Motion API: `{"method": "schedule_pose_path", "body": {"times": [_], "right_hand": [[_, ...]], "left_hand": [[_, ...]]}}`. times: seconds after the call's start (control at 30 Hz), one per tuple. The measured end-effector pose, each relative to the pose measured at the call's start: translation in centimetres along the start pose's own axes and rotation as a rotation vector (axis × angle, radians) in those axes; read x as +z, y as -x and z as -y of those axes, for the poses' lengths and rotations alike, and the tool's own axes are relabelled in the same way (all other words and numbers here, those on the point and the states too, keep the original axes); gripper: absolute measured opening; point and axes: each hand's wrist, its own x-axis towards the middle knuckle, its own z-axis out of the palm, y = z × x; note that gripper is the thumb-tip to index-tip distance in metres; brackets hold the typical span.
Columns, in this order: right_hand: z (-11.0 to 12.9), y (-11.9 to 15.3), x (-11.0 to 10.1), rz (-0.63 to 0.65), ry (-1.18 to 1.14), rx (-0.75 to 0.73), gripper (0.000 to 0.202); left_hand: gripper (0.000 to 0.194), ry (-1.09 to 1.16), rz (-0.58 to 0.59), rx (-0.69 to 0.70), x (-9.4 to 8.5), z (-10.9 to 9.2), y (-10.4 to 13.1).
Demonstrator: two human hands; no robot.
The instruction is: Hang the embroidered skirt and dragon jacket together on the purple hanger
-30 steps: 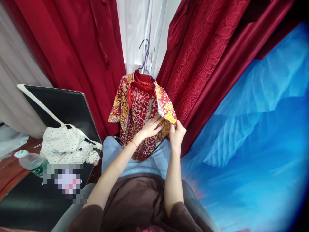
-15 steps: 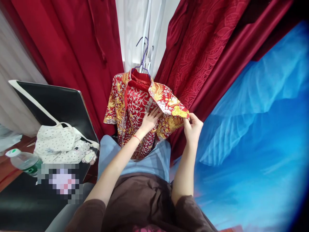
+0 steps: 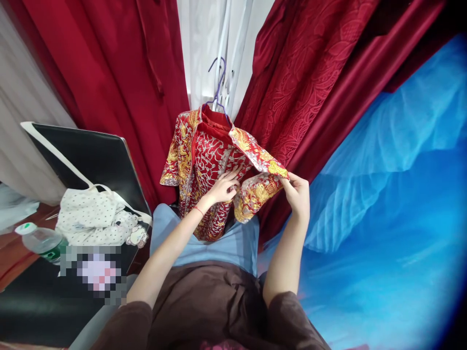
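A red jacket (image 3: 185,146) embroidered in gold and silver hangs on a purple wire hanger (image 3: 219,87), its lower part over my lap. At the right, my right hand (image 3: 299,192) pinches the edge of the jacket's front panel between thumb and fingers and draws it outward. My left hand (image 3: 222,188) lies against the patterned inner side, below the lifted panel. Its upper fingers are stretched out and apart, the lower ones bent near the gold-embroidered sleeve. A thin red string circles my left wrist.
A black chair (image 3: 83,150) stands at the left, with a dotted white bag (image 3: 87,214) and a plastic bottle (image 3: 44,243) beside it. Red curtains (image 3: 292,87) hang behind the jacket. Blue pleated fabric (image 3: 346,194) fills the right side.
My left hand has drawn back slightly from the inside of the jacket, its lower fingers now bent. The lifted panel stands further away from the body of the jacket, and the sleeve shows more.
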Motion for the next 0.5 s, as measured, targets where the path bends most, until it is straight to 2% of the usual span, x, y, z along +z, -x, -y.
{"method": "schedule_pose_path", "body": {"times": [0.07,0.1,0.27,0.4,0.5], "right_hand": [[-0.3,0.2,0.3,-0.010,0.006,0.016,0.034],[-0.4,0.3,0.4,-0.017,0.008,0.019,0.034],[-0.1,0.3,1.4,-0.047,-0.001,0.018,0.038],[0.6,0.4,2.3,-0.011,-0.006,0.036,0.041],[1.0,0.6,3.4,-0.012,-0.013,0.053,0.044]], "left_hand": [[0.007,0.078,-0.003,0.003,-0.1,-0.8,1.1],[0.008,0.108,0.001,0.000,-0.2,-1.1,1.7],[0.036,0.138,0.014,-0.037,0.7,-1.8,4.0],[0.026,0.259,-0.075,-0.074,1.9,-1.8,4.6],[0.029,0.387,-0.084,-0.089,1.8,-1.1,5.1]]}}
